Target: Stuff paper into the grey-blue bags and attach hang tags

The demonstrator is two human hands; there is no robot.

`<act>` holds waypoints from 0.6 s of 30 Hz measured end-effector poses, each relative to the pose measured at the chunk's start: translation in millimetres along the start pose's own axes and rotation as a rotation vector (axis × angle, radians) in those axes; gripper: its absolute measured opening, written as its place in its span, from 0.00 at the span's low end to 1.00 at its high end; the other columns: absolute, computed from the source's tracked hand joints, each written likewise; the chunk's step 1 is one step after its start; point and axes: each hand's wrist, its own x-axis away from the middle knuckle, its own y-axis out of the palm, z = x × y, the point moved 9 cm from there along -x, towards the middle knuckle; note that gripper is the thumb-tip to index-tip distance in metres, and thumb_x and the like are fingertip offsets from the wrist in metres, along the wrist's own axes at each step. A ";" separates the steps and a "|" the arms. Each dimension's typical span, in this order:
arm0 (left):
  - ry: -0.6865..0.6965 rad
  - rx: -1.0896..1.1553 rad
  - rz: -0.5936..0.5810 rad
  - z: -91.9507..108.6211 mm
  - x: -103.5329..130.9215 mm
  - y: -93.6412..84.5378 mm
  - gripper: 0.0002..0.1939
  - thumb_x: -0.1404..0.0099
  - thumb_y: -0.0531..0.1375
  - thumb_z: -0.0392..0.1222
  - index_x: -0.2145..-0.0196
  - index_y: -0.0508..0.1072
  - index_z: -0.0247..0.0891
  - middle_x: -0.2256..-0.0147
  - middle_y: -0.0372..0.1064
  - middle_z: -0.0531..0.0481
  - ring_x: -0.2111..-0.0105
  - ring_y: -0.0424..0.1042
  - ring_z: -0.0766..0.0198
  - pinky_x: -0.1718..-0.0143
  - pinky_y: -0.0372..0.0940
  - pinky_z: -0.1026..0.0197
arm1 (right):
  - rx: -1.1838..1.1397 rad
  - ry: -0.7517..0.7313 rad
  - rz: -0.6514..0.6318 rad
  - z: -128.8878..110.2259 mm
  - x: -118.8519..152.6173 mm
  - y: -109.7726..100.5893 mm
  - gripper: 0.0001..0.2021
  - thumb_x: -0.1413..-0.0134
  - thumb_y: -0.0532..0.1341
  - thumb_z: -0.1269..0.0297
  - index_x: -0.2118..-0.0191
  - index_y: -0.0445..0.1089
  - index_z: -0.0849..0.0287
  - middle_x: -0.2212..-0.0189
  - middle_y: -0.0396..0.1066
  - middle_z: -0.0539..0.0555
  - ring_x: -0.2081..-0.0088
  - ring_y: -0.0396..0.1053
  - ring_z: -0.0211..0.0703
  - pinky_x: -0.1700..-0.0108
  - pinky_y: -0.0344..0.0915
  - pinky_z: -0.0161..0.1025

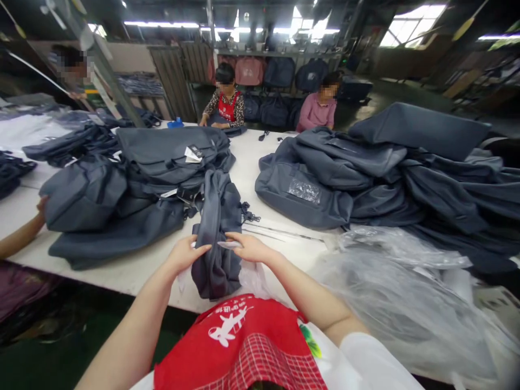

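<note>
A folded blue-grey bag (213, 216) lies lengthwise in front of me at the table's near edge. On its left side is my left hand (187, 253), closed on clear plastic, with the thumb pointing over the bag. My right hand (247, 247) pinches more clear plastic (231, 245) at the bag's right side. Part of this thin plastic hangs below both hands, beside and under the bag. Black cords (249, 213) stick out on the bag's right.
Blue-grey bags with tags (170, 146) are heaped at left, where another person's hand (42, 205) touches one. More bags (309, 184) pile up at right, above a heap of clear plastic bags (390, 292). People sit across the white table (247, 157).
</note>
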 end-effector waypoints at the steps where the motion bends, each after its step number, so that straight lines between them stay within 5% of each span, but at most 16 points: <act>1: 0.008 0.064 0.020 -12.5 3.3 -3.1 0.26 0.44 0.57 0.60 0.59 0.75 0.35 0.59 0.76 0.41 0.57 0.74 0.49 0.56 0.67 0.55 | 0.105 -0.014 -0.040 1.3 2.4 8.1 0.26 0.55 0.59 0.71 0.46 0.66 0.59 0.47 0.68 0.57 0.47 0.65 0.49 0.44 0.60 0.43; 5: 0.119 0.237 0.031 -23.3 22.3 -9.1 0.23 0.38 0.53 0.56 0.58 0.75 0.36 0.58 0.76 0.44 0.56 0.73 0.52 0.53 0.66 0.56 | 0.283 0.029 0.057 -6.5 4.9 9.4 0.23 0.54 0.57 0.71 0.48 0.68 0.61 0.49 0.70 0.59 0.49 0.67 0.49 0.45 0.61 0.44; 12: 0.372 0.162 -0.178 49.6 93.8 -9.7 0.15 0.34 0.52 0.49 0.61 0.76 0.42 0.63 0.76 0.50 0.62 0.73 0.59 0.57 0.65 0.61 | 0.283 -0.052 0.547 -62.1 34.4 -66.1 0.22 0.59 0.53 0.76 0.55 0.69 0.59 0.55 0.71 0.57 0.52 0.67 0.46 0.48 0.63 0.42; 15: 0.414 0.098 -0.285 58.0 115.6 -31.5 0.15 0.34 0.52 0.51 0.64 0.77 0.46 0.66 0.75 0.52 0.63 0.72 0.60 0.57 0.65 0.62 | 0.224 -0.079 0.699 -77.8 74.6 -89.4 0.15 0.58 0.52 0.75 0.64 0.71 0.58 0.64 0.73 0.56 0.58 0.69 0.46 0.52 0.66 0.43; 18: 0.394 0.083 -0.254 35.8 98.6 -71.2 0.14 0.38 0.56 0.54 0.65 0.77 0.47 0.63 0.76 0.52 0.61 0.72 0.58 0.55 0.65 0.63 | 0.191 -0.172 0.716 -93.3 104.8 -87.3 0.15 0.54 0.53 0.73 0.62 0.72 0.56 0.62 0.73 0.55 0.57 0.70 0.47 0.53 0.67 0.44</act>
